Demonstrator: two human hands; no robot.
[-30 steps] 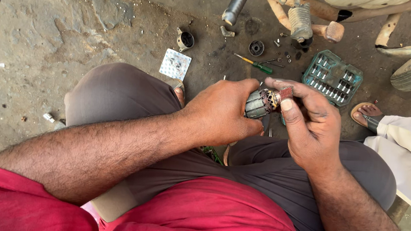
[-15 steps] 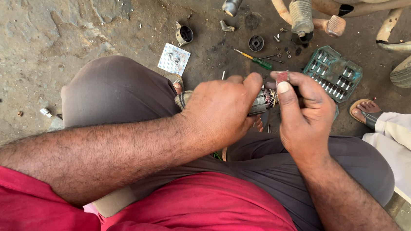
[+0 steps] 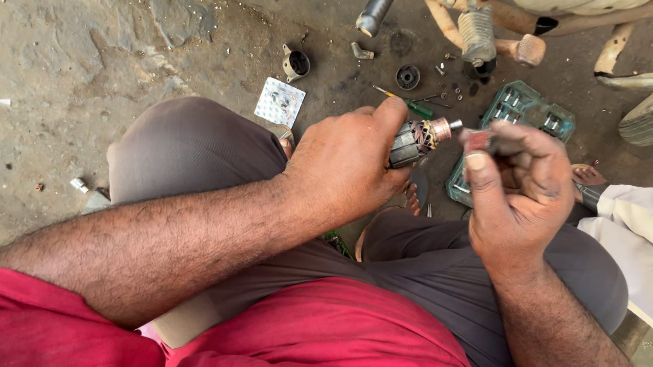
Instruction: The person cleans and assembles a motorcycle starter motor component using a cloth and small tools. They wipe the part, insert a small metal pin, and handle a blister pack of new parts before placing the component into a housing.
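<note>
The left hand is closed around a small motor armature, fingers wrapped over its dark wound body, so that the copper commutator end and short shaft stick out to the right, clear of the grip. The armature is held in the air above the person's knees, not resting on the floor. The right hand is closed in a pinch, thumb pressed against curled fingers, on a small reddish piece just beside the shaft tip; whether the two touch cannot be told. Judgement: the work in hand is on the commutator end, and it goes best with the left hand steady and gripping only the wound body, never the copper bars, while the right hand keeps the piece square to the shaft and uses light pressure. Bracing the left wrist on the knee would limit wobble. On the floor, toward the far edge, lie a green socket tray, a green-handled screwdriver, a dark cup-shaped part, a round black ring, loose screws and a white blister card. Risk noted: a dropped part would be hard to find in the dirt.
</note>
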